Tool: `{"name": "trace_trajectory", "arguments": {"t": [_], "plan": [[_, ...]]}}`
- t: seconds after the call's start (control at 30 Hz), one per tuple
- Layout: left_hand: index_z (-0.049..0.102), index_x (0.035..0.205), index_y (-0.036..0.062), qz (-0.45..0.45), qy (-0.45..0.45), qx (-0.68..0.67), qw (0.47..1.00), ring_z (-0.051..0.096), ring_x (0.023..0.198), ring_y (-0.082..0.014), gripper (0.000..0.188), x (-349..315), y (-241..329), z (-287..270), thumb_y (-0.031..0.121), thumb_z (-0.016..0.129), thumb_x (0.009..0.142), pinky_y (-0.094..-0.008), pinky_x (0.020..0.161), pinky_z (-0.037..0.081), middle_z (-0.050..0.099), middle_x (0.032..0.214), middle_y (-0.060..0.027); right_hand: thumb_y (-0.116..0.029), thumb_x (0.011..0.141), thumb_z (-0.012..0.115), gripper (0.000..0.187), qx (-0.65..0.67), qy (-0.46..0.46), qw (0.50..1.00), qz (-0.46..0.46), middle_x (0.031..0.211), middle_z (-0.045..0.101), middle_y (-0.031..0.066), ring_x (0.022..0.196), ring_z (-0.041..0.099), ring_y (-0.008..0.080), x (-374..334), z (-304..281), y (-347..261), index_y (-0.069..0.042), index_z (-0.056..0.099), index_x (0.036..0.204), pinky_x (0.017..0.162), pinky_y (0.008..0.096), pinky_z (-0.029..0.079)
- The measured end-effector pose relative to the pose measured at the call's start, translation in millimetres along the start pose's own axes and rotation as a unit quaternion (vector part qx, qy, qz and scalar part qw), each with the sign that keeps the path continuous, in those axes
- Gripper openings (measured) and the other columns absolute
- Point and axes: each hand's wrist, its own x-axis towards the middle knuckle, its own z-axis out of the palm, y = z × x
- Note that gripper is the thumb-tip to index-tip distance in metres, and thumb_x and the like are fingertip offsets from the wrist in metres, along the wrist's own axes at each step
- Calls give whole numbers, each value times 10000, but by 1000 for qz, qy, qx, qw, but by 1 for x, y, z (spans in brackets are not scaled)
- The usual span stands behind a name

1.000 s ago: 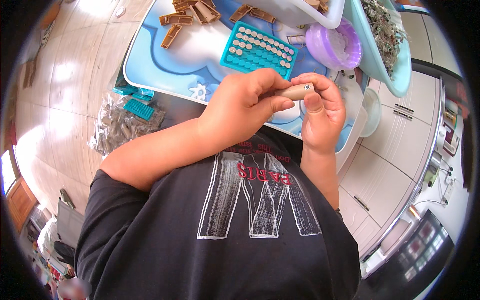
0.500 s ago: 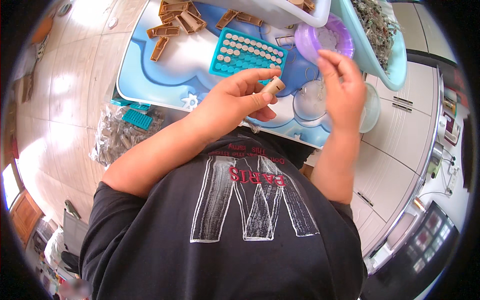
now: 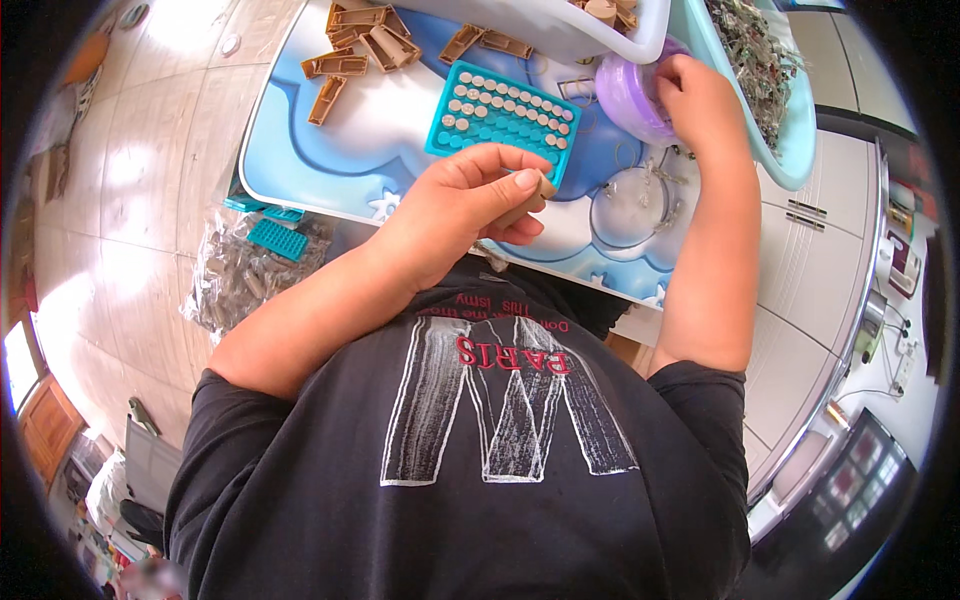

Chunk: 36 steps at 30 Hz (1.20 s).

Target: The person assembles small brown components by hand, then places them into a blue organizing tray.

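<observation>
My left hand (image 3: 465, 200) is above the front of the table, its fingers closed around a small beige tube-like piece (image 3: 544, 187), mostly covered by the thumb and fingers. At the back right, my right hand (image 3: 700, 105) reaches into a purple bowl (image 3: 622, 100). Its fingers are bent and pinched together inside the rim; whatever they grip is hidden. Beyond my left hand lies a teal rack (image 3: 434, 142) with rows of holes, several filled with small pale round-ended pieces. A round clear dish (image 3: 628, 208) stands nearer me, below the purple bowl.
Several brown tapered pieces (image 3: 385, 48) lie at the back left of the blue-and-white table (image 3: 270, 165). A white bin (image 3: 640, 40) and a pale-green tub (image 3: 795, 150) of tangled small parts border the back right. A plastic bag (image 3: 245, 290) sits beyond the left edge.
My right hand has moved up and away from me into the purple bowl. My left hand has turned slightly, so less of the beige piece shows.
</observation>
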Motion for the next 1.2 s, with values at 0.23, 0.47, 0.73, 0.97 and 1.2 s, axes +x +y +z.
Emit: {"name": "trace_trajectory", "arguments": {"t": [0.23, 0.47, 0.73, 0.97, 1.2], "plan": [[539, 1165, 20, -17, -19, -31, 999, 596, 852, -141, 328, 0, -2, -1, 229, 553, 913, -296, 798, 497, 592, 976, -49, -104, 787, 658, 191, 327, 98, 939, 49, 752, 638, 3, 673, 552, 73, -20, 3, 11, -69, 665, 975, 622, 235, 453], [548, 1136, 24, -14, -23, -56, 998, 604, 855, -159, 305, 0, -5, -1, 222, 564, 905, -296, 799, 496, 599, 982, -63, -124, 773, 698, 182, 374, 152, 912, 77, 754, 631, 1, 660, 534, 71, -37, 1, 5, -33, 674, 929, 606, 218, 435], [560, 1061, -8, -39, -21, -131, 990, 614, 868, -173, 250, 1, -3, 2, 174, 584, 891, -312, 845, 499, 607, 963, -79, -107, 827, 652, 113, 439, 217, 862, 131, 813, 656, 45, 655, 595, 102, -50, -1, -1, -6, 673, 874, 620, 218, 474], [515, 1117, -33, -44, -100, -233, 966, 589, 923, -190, 279, 7, -13, -8, 174, 477, 934, -315, 877, 482, 577, 1016, -114, -21, 818, 639, 57, 566, 188, 802, 30, 835, 660, 80, 709, 613, 141, -107, 16, -66, -14, 657, 873, 657, 256, 498], [528, 1086, -32, -33, -89, -256, 962, 599, 877, -186, 305, 7, -13, -3, 227, 451, 944, -282, 824, 487, 600, 947, -71, 44, 765, 659, 129, 434, 205, 862, -161, 916, 610, 113, 811, 603, 182, -130, 34, -94, -4, 647, 883, 693, 270, 490]]}}
